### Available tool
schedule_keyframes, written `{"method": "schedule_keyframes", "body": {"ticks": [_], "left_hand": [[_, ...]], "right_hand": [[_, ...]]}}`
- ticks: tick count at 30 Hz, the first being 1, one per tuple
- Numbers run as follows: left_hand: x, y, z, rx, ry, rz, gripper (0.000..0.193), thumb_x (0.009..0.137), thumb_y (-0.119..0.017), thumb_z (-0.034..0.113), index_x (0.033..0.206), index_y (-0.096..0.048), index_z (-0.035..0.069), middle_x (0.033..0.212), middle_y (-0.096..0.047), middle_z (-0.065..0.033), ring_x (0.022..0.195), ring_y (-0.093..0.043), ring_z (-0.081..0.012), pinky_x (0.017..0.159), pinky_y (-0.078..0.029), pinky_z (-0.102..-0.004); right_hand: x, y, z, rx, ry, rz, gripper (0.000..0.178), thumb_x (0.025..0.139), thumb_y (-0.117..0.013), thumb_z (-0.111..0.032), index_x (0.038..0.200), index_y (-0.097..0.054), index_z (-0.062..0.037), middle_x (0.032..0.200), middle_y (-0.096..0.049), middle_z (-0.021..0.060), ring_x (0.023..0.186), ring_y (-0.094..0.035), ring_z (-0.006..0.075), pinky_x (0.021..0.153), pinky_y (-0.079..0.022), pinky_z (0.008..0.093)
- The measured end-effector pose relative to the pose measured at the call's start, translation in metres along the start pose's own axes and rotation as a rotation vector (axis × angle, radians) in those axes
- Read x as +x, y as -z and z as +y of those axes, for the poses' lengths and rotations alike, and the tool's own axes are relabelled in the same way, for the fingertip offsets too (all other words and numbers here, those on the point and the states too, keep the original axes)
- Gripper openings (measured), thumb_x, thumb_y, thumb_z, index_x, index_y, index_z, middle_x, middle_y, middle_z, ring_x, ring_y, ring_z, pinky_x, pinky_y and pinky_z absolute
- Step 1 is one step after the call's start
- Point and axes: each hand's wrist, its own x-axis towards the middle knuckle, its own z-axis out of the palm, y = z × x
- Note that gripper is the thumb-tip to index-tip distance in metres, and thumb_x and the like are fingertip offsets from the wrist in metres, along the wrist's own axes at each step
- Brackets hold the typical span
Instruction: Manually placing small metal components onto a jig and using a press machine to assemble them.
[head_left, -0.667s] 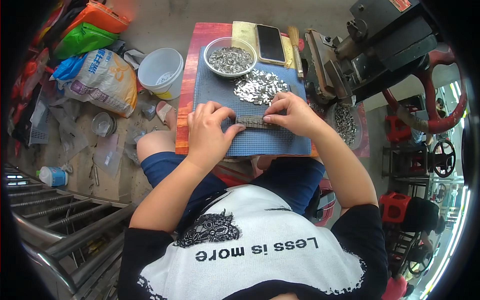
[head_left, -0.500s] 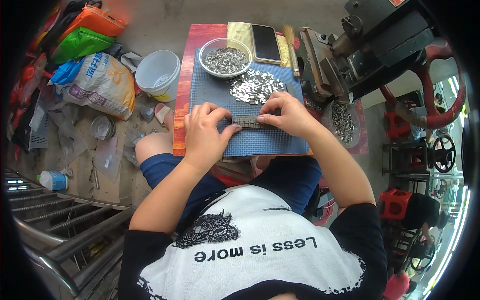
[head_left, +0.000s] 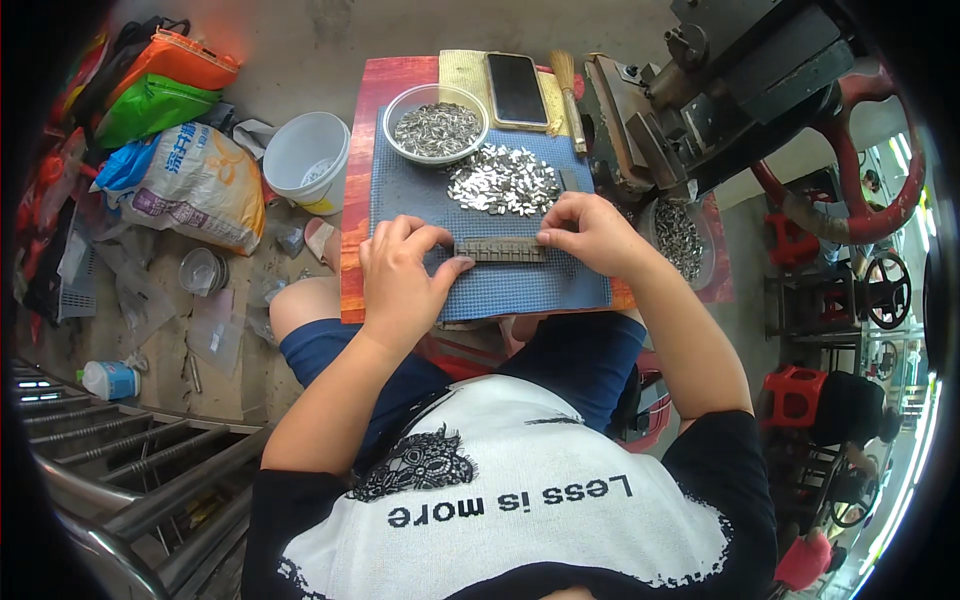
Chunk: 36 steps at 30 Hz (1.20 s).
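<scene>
Both hands have slid down the mat: the left hand steadies the strip while the right hand pinches its end, apparently seating a piece.

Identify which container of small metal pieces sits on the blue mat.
The clear bowl at the mat's far left corner; the other bowl sits beside the board, right.

The mat is grey-blue with a fine woven grid, lying on a red board. The strip is dull grey, ribbed crosswise. The loose pieces are shiny silver, as are those in the clear bowl. The phone is black on a pale yellow cloth. The bucket is white.
</scene>
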Motion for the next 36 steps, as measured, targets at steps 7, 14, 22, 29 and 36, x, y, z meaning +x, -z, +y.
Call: {"method": "schedule_keyframes", "body": {"ticks": [7,14,22,29,36], "left_hand": [[0.001,-0.001,0.001,-0.017,-0.005,0.003,0.025,0.074,-0.083,0.028,0.090,-0.073,0.012,0.096,-0.061,-0.0027,0.100,-0.055,-0.0233,0.088,-0.036,-0.0384],[-0.004,0.001,0.000,-0.056,-0.064,0.035,0.024,0.073,-0.083,0.025,0.090,-0.073,0.012,0.094,-0.061,-0.0017,0.098,-0.056,-0.0227,0.087,-0.035,-0.0387],[0.000,0.001,0.001,-0.013,0.003,-0.010,0.023,0.076,-0.080,0.026,0.091,-0.073,0.010,0.092,-0.063,-0.0031,0.097,-0.057,-0.0237,0.086,-0.036,-0.0389],[-0.007,-0.002,-0.004,-0.073,-0.047,0.077,0.016,0.090,-0.069,0.023,0.095,-0.074,0.009,0.092,-0.067,-0.0040,0.092,-0.059,-0.0244,0.084,-0.037,-0.0380],[-0.009,-0.002,0.000,-0.033,-0.037,0.054,0.016,0.092,-0.067,0.023,0.095,-0.075,0.010,0.090,-0.067,-0.0038,0.091,-0.059,-0.0239,0.083,-0.037,-0.0384]], "right_hand": [[0.077,-0.014,-0.056,0.310,0.138,0.550,0.026,0.085,-0.073,-0.023,0.096,-0.075,0.0005,0.083,-0.073,0.0163,0.076,-0.070,0.0273,0.074,-0.053,0.0367],[0.030,0.003,-0.038,-0.031,0.069,0.679,0.021,0.087,-0.070,-0.020,0.093,-0.073,0.0001,0.084,-0.071,0.0166,0.079,-0.069,0.0340,0.073,-0.054,0.0403],[-0.013,-0.023,0.023,-0.364,-0.086,0.672,0.027,0.086,-0.071,-0.021,0.096,-0.070,0.0038,0.092,-0.067,0.0209,0.085,-0.066,0.0373,0.077,-0.054,0.0435],[-0.026,-0.011,-0.019,0.050,0.282,0.336,0.023,0.079,-0.076,-0.006,0.101,-0.071,-0.0008,0.096,-0.066,0.0086,0.076,-0.062,0.0160,0.069,-0.051,0.0277],[-0.016,-0.027,-0.022,-0.097,0.448,0.179,0.025,0.077,-0.077,-0.006,0.100,-0.070,-0.0010,0.095,-0.065,0.0119,0.085,-0.066,0.0276,0.075,-0.054,0.0343]]}}
